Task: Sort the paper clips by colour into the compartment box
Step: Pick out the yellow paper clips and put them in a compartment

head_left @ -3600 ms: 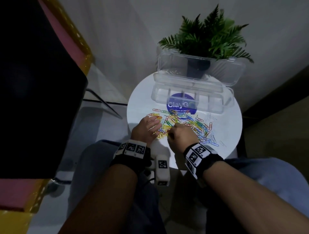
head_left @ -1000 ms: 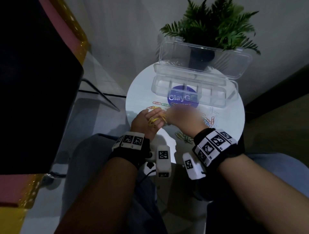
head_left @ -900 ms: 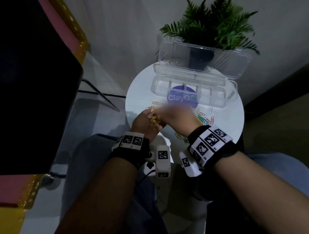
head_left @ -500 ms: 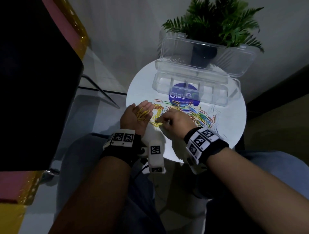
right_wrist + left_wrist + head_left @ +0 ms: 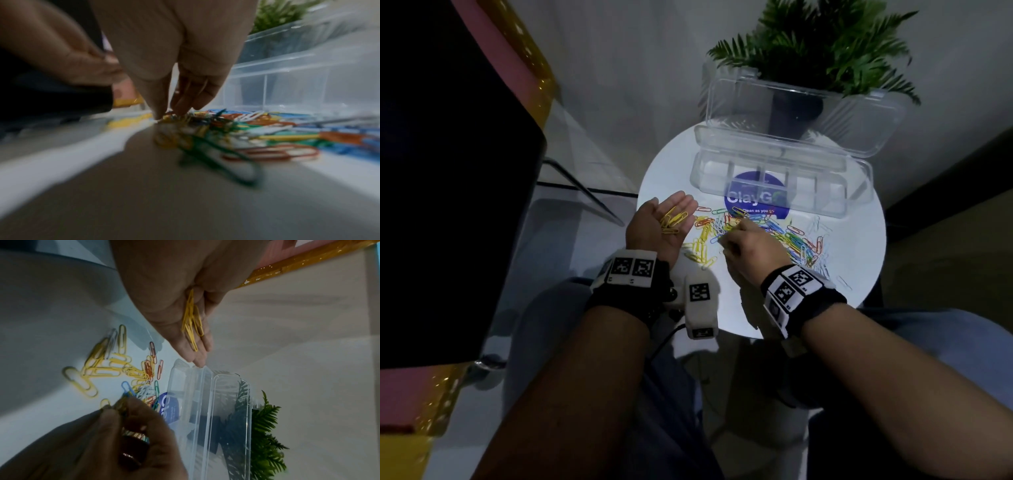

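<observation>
My left hand (image 5: 666, 224) lies palm up at the table's left edge, fingers straight, and several yellow paper clips (image 5: 673, 219) rest on the palm (image 5: 191, 321). To its right, my right hand (image 5: 732, 231) is palm down over the mixed pile of coloured clips (image 5: 794, 240). Its thumb and fingertips (image 5: 164, 113) pinch a yellow clip at the pile's left end, though this view is blurred. More yellow clips (image 5: 700, 251) lie grouped on the table between my hands. The clear compartment box (image 5: 835, 205) stands open behind the pile, and its compartments look empty.
The round white table (image 5: 856, 267) is small, with its edges close on every side. The box lid (image 5: 801, 113) stands upright against a potted fern (image 5: 825, 44). A blue round sticker (image 5: 756, 202) shows under the box. A dark block (image 5: 448, 171) fills the left.
A second ago my right hand was at the left palm; it has since moved right and down to the pile. The left hand has stayed palm up with the yellow clips.
</observation>
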The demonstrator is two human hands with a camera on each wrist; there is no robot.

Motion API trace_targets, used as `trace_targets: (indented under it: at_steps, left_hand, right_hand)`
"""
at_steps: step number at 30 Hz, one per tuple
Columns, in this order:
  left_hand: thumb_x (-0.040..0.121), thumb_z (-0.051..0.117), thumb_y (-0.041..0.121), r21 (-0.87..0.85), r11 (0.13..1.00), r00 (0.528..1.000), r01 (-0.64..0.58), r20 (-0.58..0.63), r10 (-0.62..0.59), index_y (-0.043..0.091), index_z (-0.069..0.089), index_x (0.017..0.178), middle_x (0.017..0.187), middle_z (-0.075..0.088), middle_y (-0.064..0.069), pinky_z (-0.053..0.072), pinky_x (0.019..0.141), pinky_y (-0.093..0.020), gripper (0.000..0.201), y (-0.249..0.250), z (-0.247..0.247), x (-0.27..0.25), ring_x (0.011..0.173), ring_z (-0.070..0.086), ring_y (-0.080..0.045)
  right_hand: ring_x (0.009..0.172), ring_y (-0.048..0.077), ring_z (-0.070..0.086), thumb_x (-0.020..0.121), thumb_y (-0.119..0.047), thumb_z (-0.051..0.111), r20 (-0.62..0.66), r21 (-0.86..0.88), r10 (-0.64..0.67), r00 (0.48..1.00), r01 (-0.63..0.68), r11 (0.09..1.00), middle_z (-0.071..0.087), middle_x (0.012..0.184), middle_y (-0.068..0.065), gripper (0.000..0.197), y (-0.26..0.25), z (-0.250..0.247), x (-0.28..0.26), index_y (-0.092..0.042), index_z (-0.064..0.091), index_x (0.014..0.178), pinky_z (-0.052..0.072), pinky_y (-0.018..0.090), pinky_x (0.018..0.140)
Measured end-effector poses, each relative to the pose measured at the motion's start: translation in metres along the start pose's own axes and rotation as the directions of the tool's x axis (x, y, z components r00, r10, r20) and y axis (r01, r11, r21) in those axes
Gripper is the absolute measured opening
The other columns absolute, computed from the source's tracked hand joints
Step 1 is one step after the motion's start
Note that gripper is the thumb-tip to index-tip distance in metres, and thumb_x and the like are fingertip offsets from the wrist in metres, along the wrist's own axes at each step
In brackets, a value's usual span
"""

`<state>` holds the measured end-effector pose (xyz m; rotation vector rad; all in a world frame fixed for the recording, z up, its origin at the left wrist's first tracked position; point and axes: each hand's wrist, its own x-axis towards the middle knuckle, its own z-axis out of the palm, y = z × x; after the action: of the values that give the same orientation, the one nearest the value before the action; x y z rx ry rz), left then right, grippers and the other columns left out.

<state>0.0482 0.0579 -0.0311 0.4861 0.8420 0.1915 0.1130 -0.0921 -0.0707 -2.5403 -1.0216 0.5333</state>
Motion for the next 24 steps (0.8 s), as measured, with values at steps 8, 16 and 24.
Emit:
trace_targets:
  at_steps: [8, 16, 24]
  left_hand:
    - [0.102, 0.023, 0.026, 0.023, 1.000, 1.000, 0.012, -0.003, -0.012, 0.001, 0.061, 0.095, 0.125, 0.058, -0.015, 0.048, 0.081, -0.024, 0.046, -0.001, 0.001, 0.004, 0.125, 0.051, -0.024]
    - [0.102, 0.022, 0.027, 0.038, 0.999, 1.000, 0.024, 0.011, -0.024, -0.002, 0.051, 0.128, 0.133, 0.054, -0.015, 0.047, 0.082, -0.023, 0.049, -0.003, 0.001, 0.005, 0.126, 0.050, -0.023]
    - [0.102, 0.022, 0.028, 0.057, 0.998, 0.999, 0.032, 0.000, -0.032, -0.002, 0.051, 0.128, 0.132, 0.055, -0.015, 0.047, 0.081, -0.023, 0.049, -0.005, 0.000, 0.005, 0.126, 0.051, -0.023]
  right_hand:
    - [0.115, 0.028, 0.045, 0.079, -0.044, 0.064, 0.188, -0.283, -0.144, 0.972, 0.194, 0.939, 0.045, 0.122, 0.007, 0.050, -0.022, -0.011, 0.014, -0.027, 0.053, 0.124, 0.037, 0.039, 0.098]
    - [0.098, 0.031, 0.055, 0.085, -0.029, 0.059, 0.105, -0.303, -0.242, 0.965, 0.263, 0.916, 0.061, 0.099, 0.008, 0.021, -0.019, -0.001, 0.017, -0.018, 0.071, 0.099, 0.038, 0.039, 0.085]
    - [0.063, 0.032, 0.061, 0.081, -0.016, 0.053, 0.003, -0.155, -0.259, 0.966, 0.256, 0.954, 0.062, 0.068, 0.013, 0.020, -0.005, 0.002, 0.020, -0.004, 0.065, 0.071, 0.047, 0.033, 0.059]
